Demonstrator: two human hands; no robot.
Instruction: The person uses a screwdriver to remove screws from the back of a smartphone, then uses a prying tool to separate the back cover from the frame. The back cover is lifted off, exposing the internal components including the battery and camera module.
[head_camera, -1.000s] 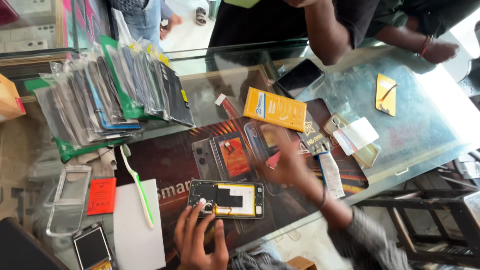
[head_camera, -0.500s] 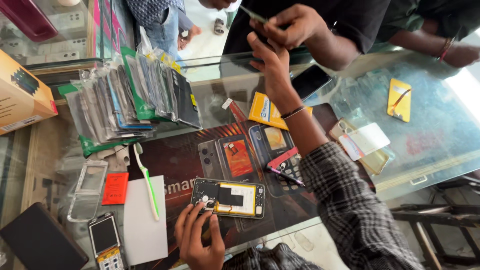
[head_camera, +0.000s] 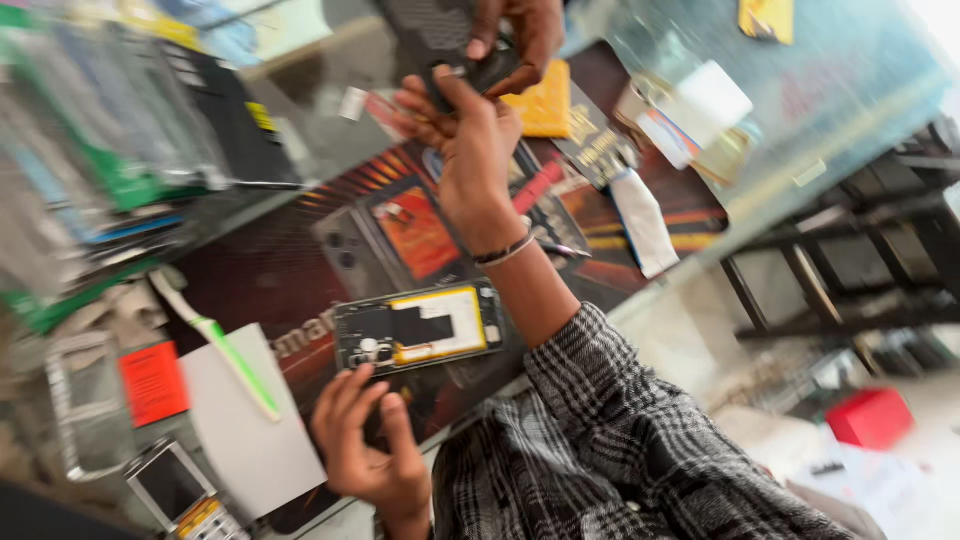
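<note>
Your right hand has stayed stretched out since half a second ago, fingers now pinched on the dark phone back cover that another person's hand grips too. Your left hand rests half-curled, fingertips touching the opened phone with its yellow-edged battery. An orange packet lies just beside the cover; a red card sits left, near the white-and-green toothbrush.

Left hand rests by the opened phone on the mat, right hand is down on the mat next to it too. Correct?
Not quite. The left hand is by the opened phone on the mat, but the right hand is not on the mat: it is raised, reaching to a dark phone held by another person's hand. The head view shows it.
</note>
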